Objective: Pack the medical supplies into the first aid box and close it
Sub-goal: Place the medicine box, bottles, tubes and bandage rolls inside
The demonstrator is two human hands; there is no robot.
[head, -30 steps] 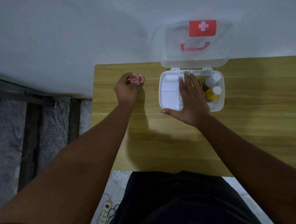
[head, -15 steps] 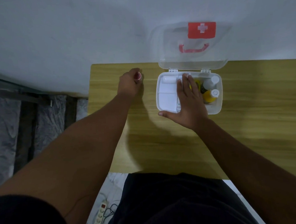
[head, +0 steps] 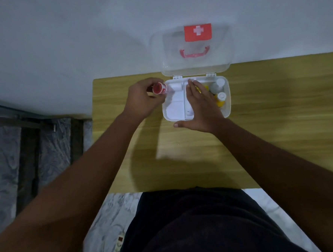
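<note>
Left of centre in the frame, the left hand is clamped on a small round red-capped container, fingers wrapped around its body with the red end facing up toward the camera. It sits at the left edge of the box, above the bench, not yet inside. By its size it looks light and rigid, probably plastic; a smooth round side could slip, so holding it around the barrel, as now, seems sounder than pinching the cap. Its label is too small to read.

Just right of it, the white plastic first aid box stands open on the yellowish wooden bench in the upper middle of the frame. Its left compartment holds white items: a small roll at the far end and what looks like flat white packets nearer, though they blur together. That compartment looks to have room for the container.

The right hand lies flat over the middle of the box, fingers extended and close together, thumb outside the near wall; it grips nothing and seems to steady the box.

In the right compartment stand 2 white-capped bottles, the nearer one yellow, partly hidden by that hand.

The translucent lid with its red cross label and red handle leans back against the wall, still to be shut. It looks thin and flexible, best pressed down at the front edge.
</note>
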